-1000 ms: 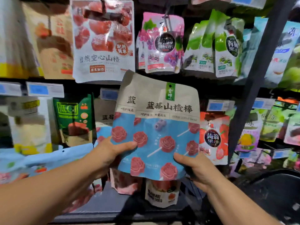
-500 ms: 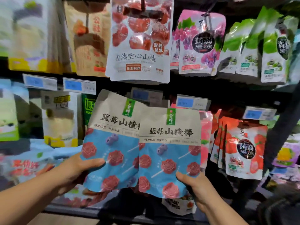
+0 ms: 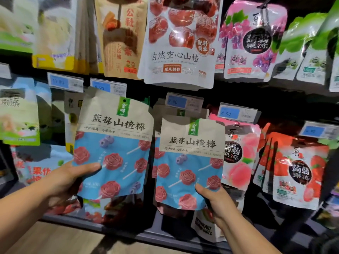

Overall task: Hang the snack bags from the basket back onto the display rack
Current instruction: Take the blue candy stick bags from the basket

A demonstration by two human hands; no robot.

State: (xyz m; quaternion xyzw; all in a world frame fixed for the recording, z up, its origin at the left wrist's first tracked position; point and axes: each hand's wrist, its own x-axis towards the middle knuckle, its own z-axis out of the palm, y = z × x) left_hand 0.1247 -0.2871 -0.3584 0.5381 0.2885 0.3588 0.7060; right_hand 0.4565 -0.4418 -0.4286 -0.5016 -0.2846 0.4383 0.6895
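left blue bag (image 3: 113, 143): 蓝莓山楂棒 | right blue bag (image 3: 190, 162): 蓝莓山楂棒 | white bag (image 3: 178, 57): 自然空心山楂 | price tag (image 3: 236, 113): 4 90

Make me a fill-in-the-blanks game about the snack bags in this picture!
The left hand holds the left bag ____ than the right bag in the right hand. Together the hands hold ____ bags. The peach bag hangs on the rack to the ____ of the right bag.
Missing words: higher, two, right.
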